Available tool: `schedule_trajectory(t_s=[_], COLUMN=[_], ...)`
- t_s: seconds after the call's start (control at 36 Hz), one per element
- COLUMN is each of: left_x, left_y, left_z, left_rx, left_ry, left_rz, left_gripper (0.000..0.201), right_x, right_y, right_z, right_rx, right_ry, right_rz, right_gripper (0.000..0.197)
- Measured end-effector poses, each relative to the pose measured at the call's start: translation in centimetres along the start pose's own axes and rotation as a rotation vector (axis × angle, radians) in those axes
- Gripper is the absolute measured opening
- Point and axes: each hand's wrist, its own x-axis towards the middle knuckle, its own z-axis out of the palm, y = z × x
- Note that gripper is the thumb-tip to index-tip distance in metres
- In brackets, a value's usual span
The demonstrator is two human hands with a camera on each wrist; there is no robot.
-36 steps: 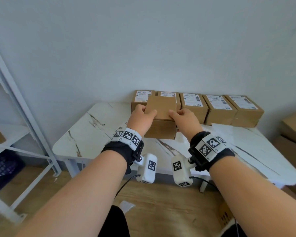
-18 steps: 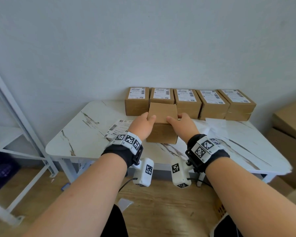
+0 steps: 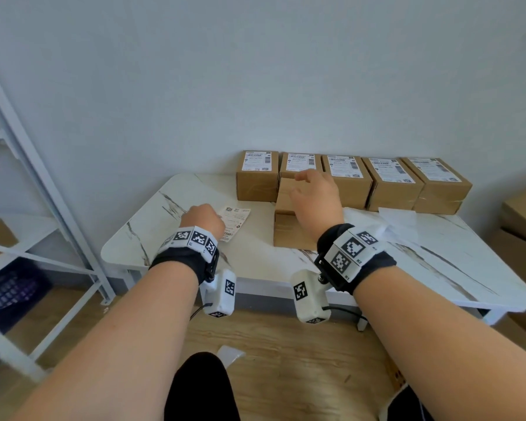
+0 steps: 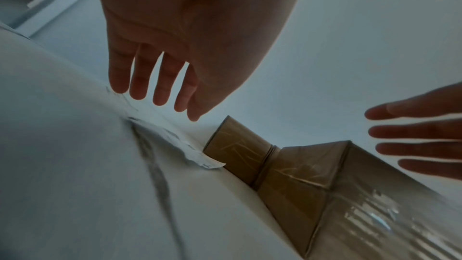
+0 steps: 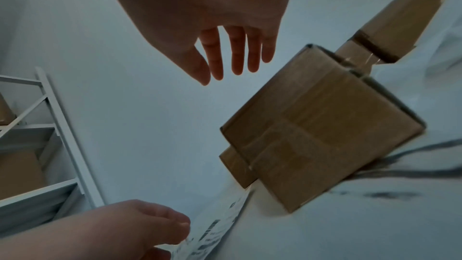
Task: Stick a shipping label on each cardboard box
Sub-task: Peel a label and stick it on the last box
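Note:
A plain brown unlabelled box (image 3: 289,229) stands on the white marble table (image 3: 255,259), just in front of a row of several labelled boxes (image 3: 389,183) along the wall. My right hand (image 3: 315,196) hovers over the plain box with fingers spread and holds nothing; the right wrist view shows the box (image 5: 320,129) below those straight fingers (image 5: 235,56). My left hand (image 3: 202,220) is at the near end of a loose shipping label (image 3: 236,218) lying flat on the table. In the left wrist view its fingers (image 4: 160,86) hang relaxed just above the label (image 4: 175,141).
A white metal shelf frame (image 3: 43,189) stands at the left with a dark basket (image 3: 9,290) under it. Larger cardboard boxes (image 3: 523,226) sit past the table's right end. White backing sheets (image 3: 398,220) lie on the table's right half.
Both hands set the plain box down on the table and let go. The left hand moved left to the loose label; the right hand lifted above the box.

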Motion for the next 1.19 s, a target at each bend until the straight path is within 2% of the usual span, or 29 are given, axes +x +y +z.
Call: schedule_trajectory(t_s=[0.11,0.22,0.39,0.53,0.61,0.75,0.94,1.03,1.19], left_x=[0.1,0.2,-0.1,0.0,0.0,-0.3,-1.4,-1.9,-3.1], left_y=[-0.7,-1.2,-1.8,-1.9,-1.6,-1.3,0.7,2.2,5.5], left_z=[0.8,1.7,2.0,1.6,1.6,1.6,-0.8,-2.1,-3.9], left_rx=[0.041,0.042,0.013,-0.082,-0.14,-0.188,-0.479,-0.597,-0.907], left_ry=[-0.03,-0.047,-0.034,0.011,0.052,0.111,0.298,0.374,0.374], left_rz=[-0.006,0.014,0.089,0.069,0.036,0.095,0.048,0.076,0.133], left_gripper=[0.015,0.019,0.038,0.032,0.037,0.028,0.016,0.014,0.007], right_x=[-0.3,-0.7,-0.8,-0.6,-0.6,-0.6,-0.6,-0.7,-0.9], right_y=[-1.1,-2.0,-2.3,-2.2,-2.1,-1.9,-1.9,-1.7,-1.0], right_z=[1.1,2.6,3.9,4.2,4.3,3.9,2.8,2.0,-0.2], right_rx=[0.015,0.042,0.015,0.006,0.004,0.005,0.04,0.062,0.141], right_ry=[-0.018,-0.052,-0.095,-0.105,-0.113,-0.114,-0.111,-0.095,-0.021], right_rz=[-0.049,-0.113,-0.126,-0.118,-0.115,-0.105,-0.068,-0.071,-0.044], right_gripper=[0.029,0.024,0.024,0.023,0.023,0.022,0.023,0.024,0.025])
